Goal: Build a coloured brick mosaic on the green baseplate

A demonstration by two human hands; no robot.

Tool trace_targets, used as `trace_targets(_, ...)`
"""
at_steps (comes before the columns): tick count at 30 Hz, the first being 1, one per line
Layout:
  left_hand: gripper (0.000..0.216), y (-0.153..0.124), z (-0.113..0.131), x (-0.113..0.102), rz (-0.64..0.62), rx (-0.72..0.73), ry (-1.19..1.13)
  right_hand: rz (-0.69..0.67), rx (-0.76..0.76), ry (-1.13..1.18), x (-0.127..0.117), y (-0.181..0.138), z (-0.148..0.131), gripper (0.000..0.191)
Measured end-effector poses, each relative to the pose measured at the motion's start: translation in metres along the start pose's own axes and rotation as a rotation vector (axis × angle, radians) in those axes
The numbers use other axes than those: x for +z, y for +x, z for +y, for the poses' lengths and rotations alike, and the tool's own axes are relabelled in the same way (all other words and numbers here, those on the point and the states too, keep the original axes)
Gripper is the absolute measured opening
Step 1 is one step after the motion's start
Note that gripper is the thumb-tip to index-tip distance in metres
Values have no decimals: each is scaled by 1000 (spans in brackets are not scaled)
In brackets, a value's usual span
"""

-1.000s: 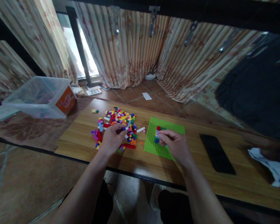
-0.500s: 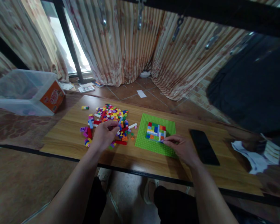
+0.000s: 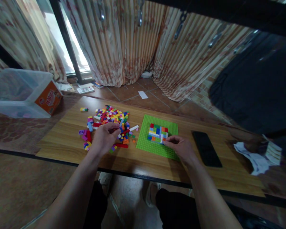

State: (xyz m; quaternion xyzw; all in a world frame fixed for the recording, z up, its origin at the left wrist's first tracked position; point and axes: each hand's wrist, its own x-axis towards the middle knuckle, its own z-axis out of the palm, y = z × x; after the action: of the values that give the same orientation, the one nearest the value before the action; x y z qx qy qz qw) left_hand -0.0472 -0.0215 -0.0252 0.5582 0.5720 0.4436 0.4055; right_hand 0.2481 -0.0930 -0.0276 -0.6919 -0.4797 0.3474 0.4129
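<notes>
My left hand (image 3: 105, 137) hovers over the near side of a loose pile of coloured toy bricks (image 3: 114, 115). Its thumb and forefinger are curved with a gap between them, and no brick shows in them. My right hand (image 3: 180, 146) has thumb and fingertips pinched together at the near right corner of a flat block of multicoloured bricks (image 3: 157, 133). A small brick seems to be in that pinch, mostly covered by the fingers. The block sits on a green studded baseplate (image 3: 145, 127).
On the wooden table (image 3: 69, 133), a black phone (image 3: 207, 149) lies right of the baseplate, with crumpled white paper (image 3: 250, 157) farther right. A clear plastic bin (image 3: 19, 86) with an orange label stands at the far left. Curtains (image 3: 114, 47) hang behind.
My right fingertips have shifted slightly and now press closer against the block's near right corner. My left hand stays over the pile. The whole view has shifted a little.
</notes>
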Motion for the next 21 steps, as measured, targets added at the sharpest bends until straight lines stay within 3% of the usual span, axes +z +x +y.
trace_targets(6, 25, -3, 1, 0, -24, 14, 56, -3, 47, -4, 1, 5, 0, 27)
trace_targets(15, 25, -7, 7, 3, -9, -17, -125, 4, 51, 90, -2, 5, 1, 28)
trace_targets(21, 28, -10, 13, 8, -25, -101, -328, 323, 73, 347, -16, 8, 3, 36)
